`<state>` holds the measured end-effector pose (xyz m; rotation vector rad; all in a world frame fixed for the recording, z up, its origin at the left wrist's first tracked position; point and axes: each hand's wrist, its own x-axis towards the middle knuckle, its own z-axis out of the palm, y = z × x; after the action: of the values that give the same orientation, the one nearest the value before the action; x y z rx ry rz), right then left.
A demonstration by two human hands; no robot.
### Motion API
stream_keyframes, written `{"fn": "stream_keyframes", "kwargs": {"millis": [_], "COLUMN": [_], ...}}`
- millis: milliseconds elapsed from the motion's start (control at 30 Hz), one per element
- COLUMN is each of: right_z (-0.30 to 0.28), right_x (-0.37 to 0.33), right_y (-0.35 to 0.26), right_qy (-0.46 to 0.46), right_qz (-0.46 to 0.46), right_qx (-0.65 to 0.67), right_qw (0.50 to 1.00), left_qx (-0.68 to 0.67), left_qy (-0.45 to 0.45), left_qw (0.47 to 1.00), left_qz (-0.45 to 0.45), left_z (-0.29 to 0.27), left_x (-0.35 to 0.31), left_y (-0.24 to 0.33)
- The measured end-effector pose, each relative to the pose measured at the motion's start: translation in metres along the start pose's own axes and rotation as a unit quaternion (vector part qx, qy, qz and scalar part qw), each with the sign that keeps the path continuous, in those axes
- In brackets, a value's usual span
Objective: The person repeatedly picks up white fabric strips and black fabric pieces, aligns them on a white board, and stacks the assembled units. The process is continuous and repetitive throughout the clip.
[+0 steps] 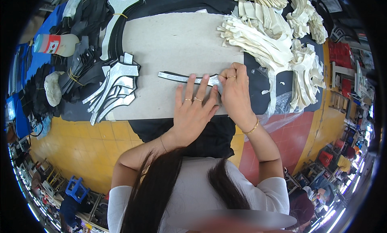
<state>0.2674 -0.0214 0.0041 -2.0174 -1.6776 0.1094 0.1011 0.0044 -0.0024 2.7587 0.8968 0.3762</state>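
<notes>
A narrow, curved silver-grey piece with a black edge [171, 76] lies across a pale board [169, 39] in front of me. My left hand [191, 116] rests over it with fingers stretched out, the fingertips pressing on its middle and right part. At its wider right end my right hand [238, 98] is closed, fingertips pinched on the piece. What exactly is between those fingertips is partly hidden by the fingers. Left of my hands, a loose pile of similar silver pieces with black edges [121, 78] sits at the board's left side.
Behind that pile stands a rubber-banded stack of silver-and-black pieces [108, 37]. Bundles of cream fabric pieces [258, 43] cover the table's right side, near a clear plastic bag [282, 104]. A bottle with a red label [60, 45] lies among dark fabric bundles [82, 68] at left.
</notes>
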Motion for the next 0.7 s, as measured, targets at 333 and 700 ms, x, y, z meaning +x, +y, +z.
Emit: {"fn": "stream_keyframes", "kwargs": {"millis": [333,700], "right_z": [-0.01,-0.027], "right_x": [0.003,-0.001], "right_y": [0.004,0.019], "right_qy": [-0.014,-0.036], "right_qz": [0.078,0.094], "right_qx": [-0.028,0.124], "right_qw": [0.996,0.987], "left_qx": [0.017,0.015], "left_qy": [0.021,0.016], "left_qw": [1.0,1.0], "left_qz": [-0.001,-0.01], "left_z": [0.008,0.005], "left_x": [-0.002,0.001], "left_y": [0.004,0.008]}}
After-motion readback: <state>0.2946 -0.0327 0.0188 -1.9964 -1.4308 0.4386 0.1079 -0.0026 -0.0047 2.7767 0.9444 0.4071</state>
